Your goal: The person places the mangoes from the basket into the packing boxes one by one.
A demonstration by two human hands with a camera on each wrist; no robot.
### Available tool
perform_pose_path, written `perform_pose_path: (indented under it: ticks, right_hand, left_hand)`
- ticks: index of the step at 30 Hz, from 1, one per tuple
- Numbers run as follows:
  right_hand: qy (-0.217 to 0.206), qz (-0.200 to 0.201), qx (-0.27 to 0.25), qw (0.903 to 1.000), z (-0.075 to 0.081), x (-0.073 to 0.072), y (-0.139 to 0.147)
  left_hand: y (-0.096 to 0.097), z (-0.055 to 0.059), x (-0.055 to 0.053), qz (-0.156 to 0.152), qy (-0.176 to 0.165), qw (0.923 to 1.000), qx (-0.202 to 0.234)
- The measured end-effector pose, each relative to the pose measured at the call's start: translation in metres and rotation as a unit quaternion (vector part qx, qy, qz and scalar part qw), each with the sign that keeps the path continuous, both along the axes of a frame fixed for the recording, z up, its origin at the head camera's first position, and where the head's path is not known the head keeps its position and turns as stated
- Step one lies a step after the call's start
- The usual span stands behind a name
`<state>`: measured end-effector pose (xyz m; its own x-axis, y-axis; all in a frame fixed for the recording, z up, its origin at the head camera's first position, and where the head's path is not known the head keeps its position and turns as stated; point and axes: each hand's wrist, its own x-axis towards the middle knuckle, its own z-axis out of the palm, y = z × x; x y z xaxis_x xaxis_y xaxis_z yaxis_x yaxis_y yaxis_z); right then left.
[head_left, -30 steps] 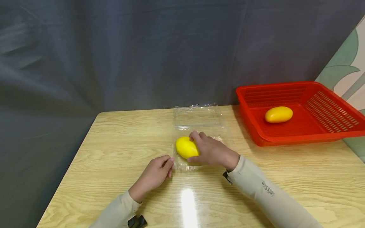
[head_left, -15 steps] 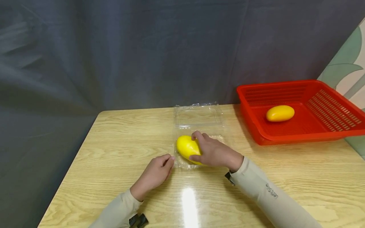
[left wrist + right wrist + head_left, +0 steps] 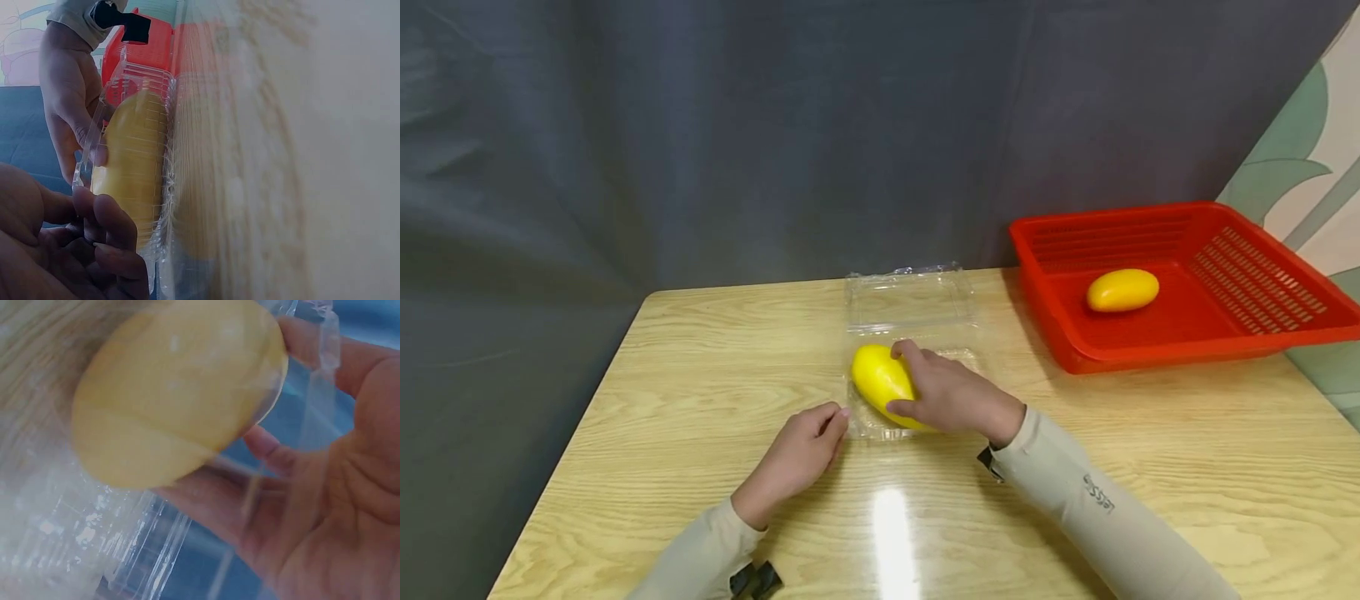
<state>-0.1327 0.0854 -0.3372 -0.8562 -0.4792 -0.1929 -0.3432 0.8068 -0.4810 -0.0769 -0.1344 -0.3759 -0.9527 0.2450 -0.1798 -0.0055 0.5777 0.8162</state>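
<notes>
A clear plastic clamshell box [image 3: 912, 302] lies on the table with its lid folded back. In its base sits a smooth yellow mango [image 3: 880, 377], tilted toward the near right. My right hand [image 3: 958, 396] grips the mango from the right, thumb on the near side and fingers over the far side; the right wrist view shows the mango [image 3: 175, 394] through the clear plastic. My left hand [image 3: 801, 450] pinches the box's near left edge. In the left wrist view its curled fingers [image 3: 115, 225] are at the rim, close to the mango [image 3: 134, 156].
At the back right stands a red plastic basket [image 3: 1078, 354] with slotted sides, holding another yellow mango [image 3: 1122, 290]. A dark curtain [image 3: 820, 142] hangs behind the wooden table [image 3: 715, 358]. Light glares off the table in front of the box.
Under my right hand the mango has turned, its near end now pointing more toward me. My left hand has stayed at the box edge. The head view has shifted slightly.
</notes>
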Motion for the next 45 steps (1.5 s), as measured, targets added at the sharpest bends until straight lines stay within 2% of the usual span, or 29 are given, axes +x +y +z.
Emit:
perform_pose_path:
  ticks: [13,25,31,38,45]
  right_hand:
    - [0.012,-0.038,-0.001,0.9992,-0.006,-0.001,-0.004]
    - [0.024,-0.036,0.001,0.9991,-0.008,-0.001,-0.005]
    - [0.048,-0.010,-0.011,0.9987,-0.006,0.002,0.003]
    - [0.064,0.004,0.008,0.9979,0.001,0.005,0.011]
    - [0.116,0.068,0.001,0.9909,0.002,0.005,0.016]
  left_hand:
    - [0.003,0.001,-0.002,-0.006,-0.004,1.0000,0.003]
    - [0.001,0.000,-0.001,-0.005,-0.012,0.9999,0.009]
    - [0.000,0.000,-0.001,-0.003,-0.011,0.9999,0.001]
    - [0.000,0.000,-0.001,0.003,-0.007,1.0000,-0.002]
    - [0.000,0.000,-0.001,0.004,-0.009,0.9999,-0.001]
